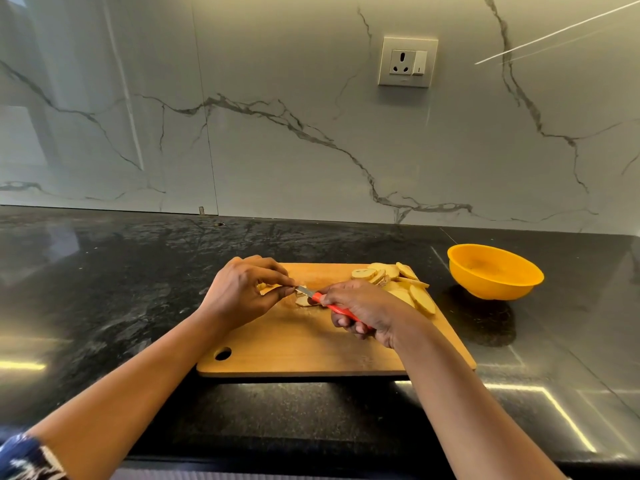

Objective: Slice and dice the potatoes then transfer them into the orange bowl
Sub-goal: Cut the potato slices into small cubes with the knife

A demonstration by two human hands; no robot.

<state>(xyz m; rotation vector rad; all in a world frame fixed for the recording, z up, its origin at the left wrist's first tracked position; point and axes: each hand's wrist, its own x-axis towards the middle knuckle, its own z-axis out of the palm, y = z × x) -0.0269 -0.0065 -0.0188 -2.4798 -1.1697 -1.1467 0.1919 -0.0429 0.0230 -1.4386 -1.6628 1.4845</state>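
My two bare forearms reach in from the bottom edge, with a blue and white patterned sleeve [24, 455] at the lower left corner. They stretch over a glossy black stone counter [104, 289] to a wooden cutting board [304, 344] that lies flat near the counter's front edge, with a round hanging hole at its near left corner.

My left hand [242, 292] rests on the far left part of the board. Its fingers are curled, and fingertips and thumb pinch a potato piece [263, 286]; only a pale yellow edge shows under the hand.

My right hand [363, 310] is wrapped around the red handle of a small knife [332, 308], fingers folded beneath it and forefinger near the blade. The short metal blade points left, and its tip meets my left fingertips. Just under the blade, a few cut slices [304, 301] lie on the board.

A pile of round potato slices [398, 282], pale yellow with brown skin on the rims, sits overlapping at the board's far right corner, behind my right hand.

The orange bowl [493, 271] stands upright on the counter to the right of the board, near the pile but not touching the board.

Behind everything rises a white marble wall [277, 150] with grey veins, carrying a wall socket [408, 62] with a switch.
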